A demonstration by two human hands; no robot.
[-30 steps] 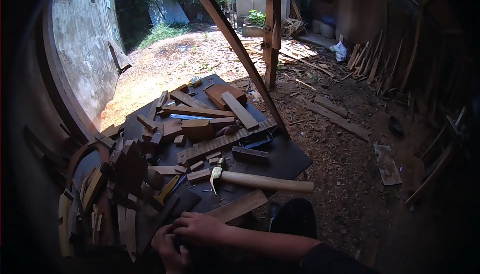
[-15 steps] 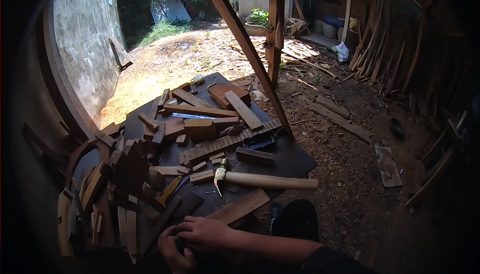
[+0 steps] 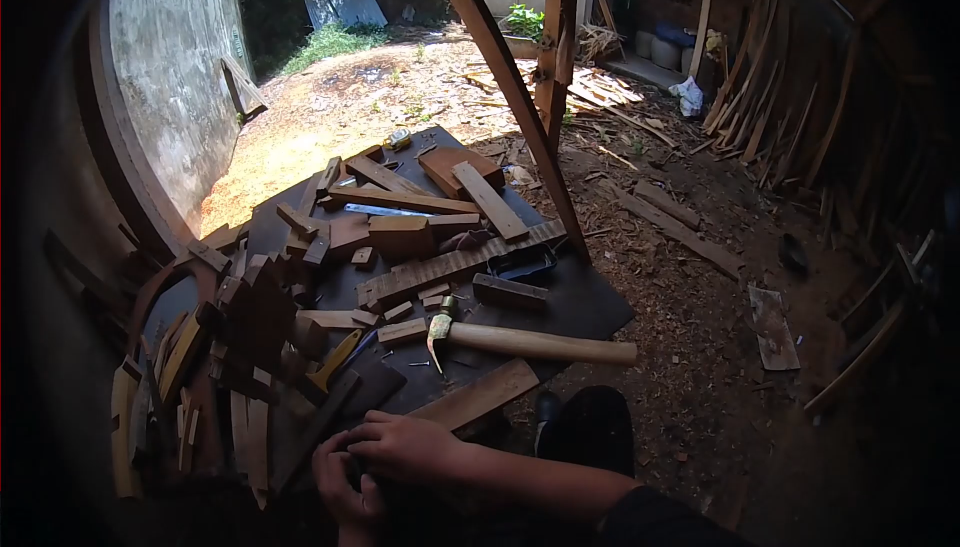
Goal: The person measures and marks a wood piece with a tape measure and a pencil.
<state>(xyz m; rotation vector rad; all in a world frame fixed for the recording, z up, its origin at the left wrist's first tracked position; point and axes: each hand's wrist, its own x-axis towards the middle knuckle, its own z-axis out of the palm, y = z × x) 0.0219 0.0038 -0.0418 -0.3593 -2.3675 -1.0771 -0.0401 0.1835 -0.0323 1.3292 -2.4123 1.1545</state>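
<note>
At the bottom of the view my right hand (image 3: 408, 444) reaches in from the right, its fingers bent down over my left hand. My left hand (image 3: 345, 492) is curled just below it, thumb raised. The two hands meet, and whatever lies between the fingers is too dark and hidden to name. A flat wooden board (image 3: 478, 397) lies right beyond my right hand. Past it a claw hammer (image 3: 535, 343) rests on the dark tabletop (image 3: 590, 299), its handle pointing right. A few nails (image 3: 419, 363) lie near the hammer's claw.
Wood blocks (image 3: 402, 237) and offcuts crowd the table. A yellow-handled tool (image 3: 335, 359) lies left of the hammer, a black tray (image 3: 525, 263) beyond it. A slanting wooden post (image 3: 510, 87) rises at the table's right edge. A tape measure (image 3: 397, 139) sits at the far corner.
The view has shifted slightly, so the table's far end appears higher. My hands stay together in nearly the same place, with the right fingers moved a little.
</note>
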